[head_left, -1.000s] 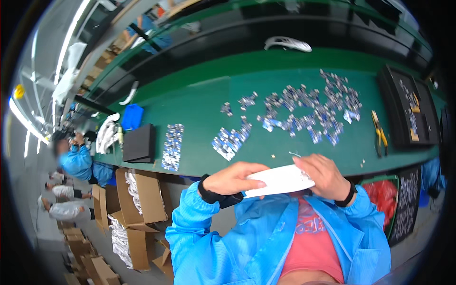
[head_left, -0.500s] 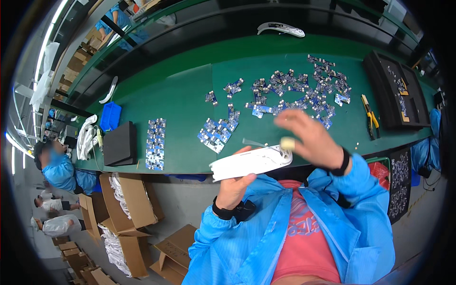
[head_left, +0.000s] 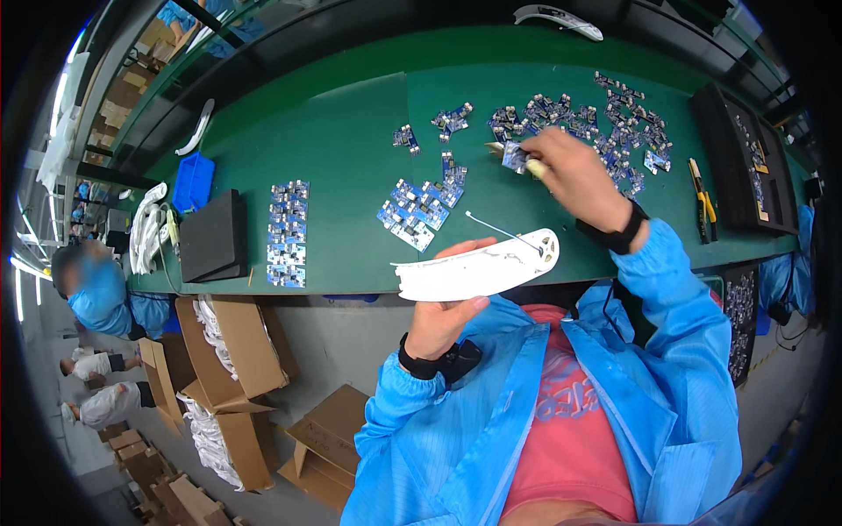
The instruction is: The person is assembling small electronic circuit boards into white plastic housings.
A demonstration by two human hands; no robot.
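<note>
My left hand is closed around a white curved plastic housing, held level above the table's front edge. A thin white cable sticks up from the housing's rounded right end. Farther out, my right hand pinches a small blue circuit board in its fingertips, beside a loose heap of circuit boards. A pale cover sits on one of its fingers. Between the hands and the left side lies a cluster of blue boards. Farther left, more boards stand in a neat block.
At the right are yellow-handled pliers and a black tray. A blue bin, a black slab and white housings occupy the left. Cardboard boxes stand below the table's edge. A person in blue sits far left.
My right hand has moved from beside the housing's rounded end out to the boards, and a circuit board now shows in its fingers. The left hand still holds the housing. The whole view has shifted.
</note>
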